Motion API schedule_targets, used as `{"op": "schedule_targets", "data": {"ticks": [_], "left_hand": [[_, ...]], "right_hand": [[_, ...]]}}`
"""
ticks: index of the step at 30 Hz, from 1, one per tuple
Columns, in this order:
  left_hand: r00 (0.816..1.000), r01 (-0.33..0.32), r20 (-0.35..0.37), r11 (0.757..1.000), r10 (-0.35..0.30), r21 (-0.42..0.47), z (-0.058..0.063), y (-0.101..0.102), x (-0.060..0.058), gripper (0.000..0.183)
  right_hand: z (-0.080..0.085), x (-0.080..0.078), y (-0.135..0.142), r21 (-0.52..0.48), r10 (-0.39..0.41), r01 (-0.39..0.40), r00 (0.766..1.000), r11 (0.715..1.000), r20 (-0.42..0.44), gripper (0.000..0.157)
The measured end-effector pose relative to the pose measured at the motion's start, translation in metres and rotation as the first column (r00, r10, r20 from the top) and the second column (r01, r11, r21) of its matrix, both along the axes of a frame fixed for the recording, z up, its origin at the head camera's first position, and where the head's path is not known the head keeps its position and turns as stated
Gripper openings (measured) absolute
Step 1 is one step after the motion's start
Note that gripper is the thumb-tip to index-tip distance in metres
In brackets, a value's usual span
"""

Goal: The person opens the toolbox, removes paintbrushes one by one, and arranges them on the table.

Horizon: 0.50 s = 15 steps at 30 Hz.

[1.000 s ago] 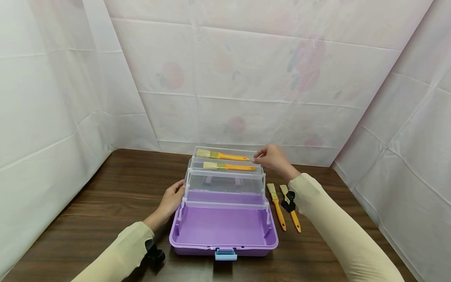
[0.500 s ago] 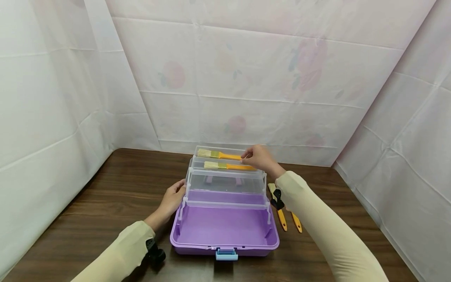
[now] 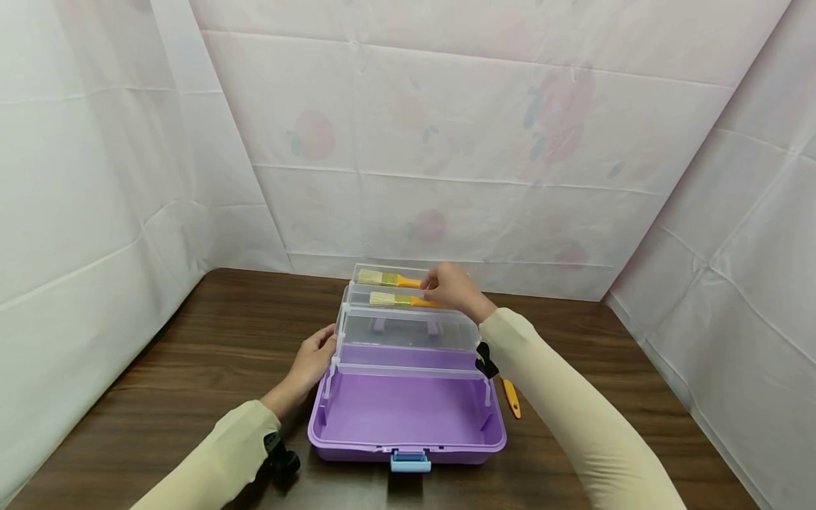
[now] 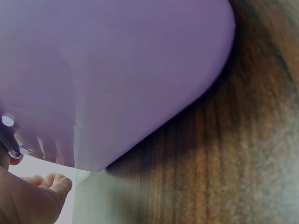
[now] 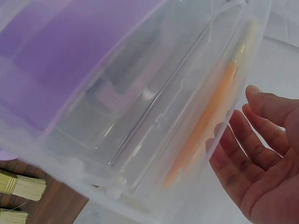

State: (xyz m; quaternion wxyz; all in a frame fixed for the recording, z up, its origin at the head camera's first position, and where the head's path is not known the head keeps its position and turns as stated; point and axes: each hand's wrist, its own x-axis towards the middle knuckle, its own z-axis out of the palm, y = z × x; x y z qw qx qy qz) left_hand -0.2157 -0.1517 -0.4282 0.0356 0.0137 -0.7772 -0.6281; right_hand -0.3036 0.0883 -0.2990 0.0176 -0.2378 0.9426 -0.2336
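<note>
A purple toolbox (image 3: 408, 407) stands with its clear trays (image 3: 414, 343) raised in tiers behind the base. Across the topmost tray lies a paintbrush (image 3: 382, 278) with a yellow-orange handle; a second paintbrush (image 3: 389, 299) lies in the tier below. My left hand (image 3: 312, 361) holds the toolbox's left side near the tray hinge; its fingers (image 4: 58, 186) curl at the edge in the left wrist view. Over the upper brush handles is my right hand (image 3: 454, 289), covering their ends. In the right wrist view its thumb and loosely bent fingers (image 5: 257, 144) are apart at the tray's rim.
On the wooden table (image 3: 255, 319), right of the box, two more paintbrushes lie; one handle (image 3: 512, 399) shows past my sleeve, and bristles (image 5: 29, 187) show in the right wrist view. A blue latch (image 3: 410, 462) sits at the box front. White cloth (image 3: 446, 142) hangs around.
My right hand has moved left along the top tiers, from beyond the handle ends to over the handles. My right sleeve now covers more of the table brushes. My left hand stays put.
</note>
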Motion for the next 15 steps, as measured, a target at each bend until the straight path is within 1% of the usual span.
{"op": "schedule_targets", "data": {"ticks": [3, 6, 12, 15], "left_hand": [[1.000, 0.004, 0.004, 1.000, -0.004, -0.002, 0.000, -0.001, 0.001, 0.045], [1.000, 0.006, 0.011, 1.000, -0.006, 0.005, -0.001, -0.002, 0.002, 0.045], [1.000, 0.005, 0.010, 1.000, -0.005, -0.004, -0.001, -0.003, 0.002, 0.046], [1.000, 0.004, 0.011, 1.000, -0.004, 0.003, -0.001, -0.003, 0.001, 0.046]], "right_hand": [[-0.002, 0.000, -0.005, 0.045, 0.027, -0.026, 0.999, 0.999, -0.022, 0.011], [-0.003, 0.001, -0.010, 0.096, 0.037, -0.033, 0.999, 0.995, -0.037, 0.013], [-0.002, 0.004, -0.017, 0.154, 0.005, 0.003, 0.999, 0.988, -0.049, 0.020], [-0.003, 0.006, -0.021, 0.176, -0.008, 0.019, 0.998, 0.984, -0.065, 0.019]]}}
